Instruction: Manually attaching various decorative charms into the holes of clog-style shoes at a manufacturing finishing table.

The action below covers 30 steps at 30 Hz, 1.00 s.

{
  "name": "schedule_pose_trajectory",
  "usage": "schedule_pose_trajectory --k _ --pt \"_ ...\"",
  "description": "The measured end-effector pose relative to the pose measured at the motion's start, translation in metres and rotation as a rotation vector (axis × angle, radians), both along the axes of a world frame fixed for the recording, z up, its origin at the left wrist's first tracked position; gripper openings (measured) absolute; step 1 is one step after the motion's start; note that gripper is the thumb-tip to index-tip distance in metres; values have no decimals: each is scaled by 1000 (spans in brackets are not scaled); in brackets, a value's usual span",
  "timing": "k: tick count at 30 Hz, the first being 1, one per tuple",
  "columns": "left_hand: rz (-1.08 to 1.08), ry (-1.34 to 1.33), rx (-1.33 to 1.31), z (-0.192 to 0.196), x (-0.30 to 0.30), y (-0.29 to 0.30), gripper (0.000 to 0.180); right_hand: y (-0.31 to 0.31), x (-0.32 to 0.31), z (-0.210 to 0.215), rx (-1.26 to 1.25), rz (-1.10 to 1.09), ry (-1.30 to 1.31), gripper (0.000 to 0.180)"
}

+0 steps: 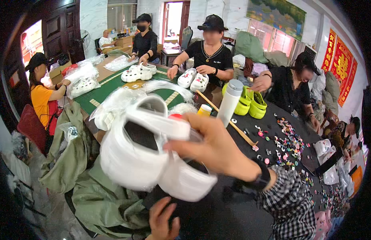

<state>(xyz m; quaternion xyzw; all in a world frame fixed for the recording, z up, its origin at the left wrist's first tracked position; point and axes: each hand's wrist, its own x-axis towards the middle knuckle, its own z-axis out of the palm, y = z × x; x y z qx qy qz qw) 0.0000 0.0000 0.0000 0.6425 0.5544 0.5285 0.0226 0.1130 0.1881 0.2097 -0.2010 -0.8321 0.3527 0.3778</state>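
My right hand [217,146] grips a pair of white clogs [131,164] by their straps, thumb on the near side. They hang tilted above the black tabletop [229,200], blurred by motion. Below them, at the lower edge, my left hand [163,222] shows loosely bent fingers, apart from each other, with nothing seen in them. Just beyond my right hand stand a white bottle with a grey cap [230,104] and a small yellow tub [204,110]. A long wooden stick [239,130] lies past them.
Small colourful shoe charms [287,142] lie scattered at right, with lime-green clogs [255,105] beyond the bottle. Across the table, a person [211,48] handles decorated white clogs [193,80]; other people work around it. Olive cloth sacks [105,204] lie at left, and clear plastic bags [113,102] behind my clogs.
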Motion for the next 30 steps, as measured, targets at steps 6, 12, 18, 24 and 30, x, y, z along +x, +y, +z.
schedule_pose_trajectory --k 6,12,18,24,30 --pt "-337 176 13 -5 7 46 36 112 -107 7 104 -63 309 21" --pt "-356 251 -123 -2 10 46 33 206 -160 -32 440 -218 106 32" --pt "-401 266 -216 -3 8 47 36 261 -163 -157 199 -16 -599 83" --pt "-401 263 -216 4 8 49 35 243 -135 -119 -103 -25 -819 100" --pt "-375 193 -182 2 13 53 31 213 -89 -141 342 -21 -551 82"
